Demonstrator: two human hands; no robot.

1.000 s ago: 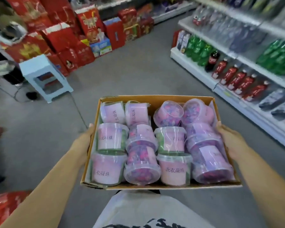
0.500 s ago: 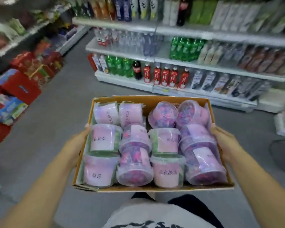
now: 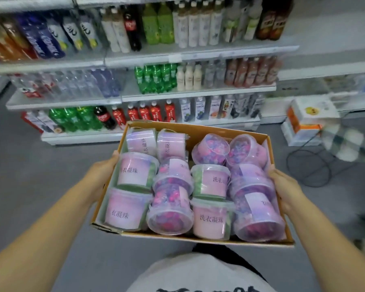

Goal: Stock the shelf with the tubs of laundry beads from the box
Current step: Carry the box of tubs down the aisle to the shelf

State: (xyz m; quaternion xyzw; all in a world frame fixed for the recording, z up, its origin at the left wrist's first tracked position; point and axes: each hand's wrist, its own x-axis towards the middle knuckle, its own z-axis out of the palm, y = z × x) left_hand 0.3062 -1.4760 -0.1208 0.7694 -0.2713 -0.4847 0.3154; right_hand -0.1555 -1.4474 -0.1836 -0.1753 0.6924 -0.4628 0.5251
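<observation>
I carry an open cardboard box (image 3: 200, 129) at waist height in front of me. It is packed with several clear tubs of laundry beads (image 3: 170, 211), pink and purple, most with pale labels in dark characters. Some tubs lie on their sides and some stand upright. My left hand (image 3: 102, 172) grips the box's left wall, thumb over the rim. My right hand (image 3: 282, 186) grips the right wall the same way. Ahead stands a white shelf unit (image 3: 177, 93) filled with drink bottles.
Grey floor lies between me and the shelves. To the right are stacked white and orange cartons (image 3: 310, 121), a round wire stand (image 3: 312, 167) with a cable, and a checked slipper-like object (image 3: 346, 144). My pale shirt fills the bottom of the view.
My view has swung right and nearer to the drink shelves, which now face me. The red gift boxes and blue stool have left the view. Both hands hold the box as before.
</observation>
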